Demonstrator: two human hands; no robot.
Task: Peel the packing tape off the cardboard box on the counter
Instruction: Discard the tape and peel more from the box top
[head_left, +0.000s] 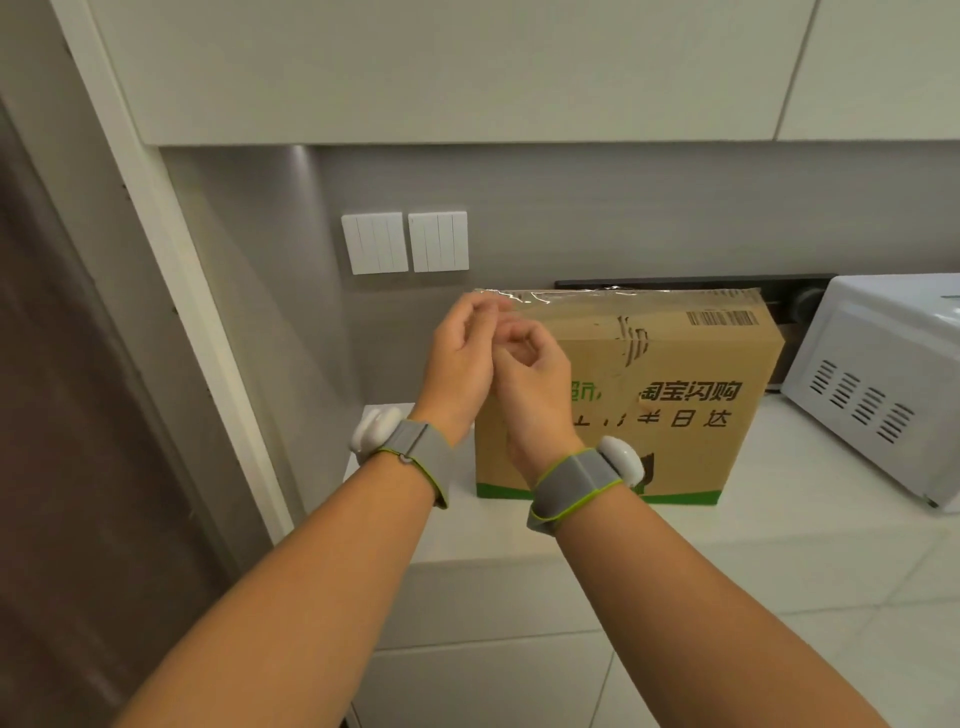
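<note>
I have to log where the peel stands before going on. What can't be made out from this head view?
- Tape end: the left hand and right hand cover the box corner, so a pinch is unclear.
- Box top: seen edge-on, so how much tape remains is unknown.
- Box's left print: hidden by the right hand.
- Microwave: cut off by the right edge.

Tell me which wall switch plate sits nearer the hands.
The right switch plate, directly above the left hand; the left switch plate sits farther toward the door frame.
</note>
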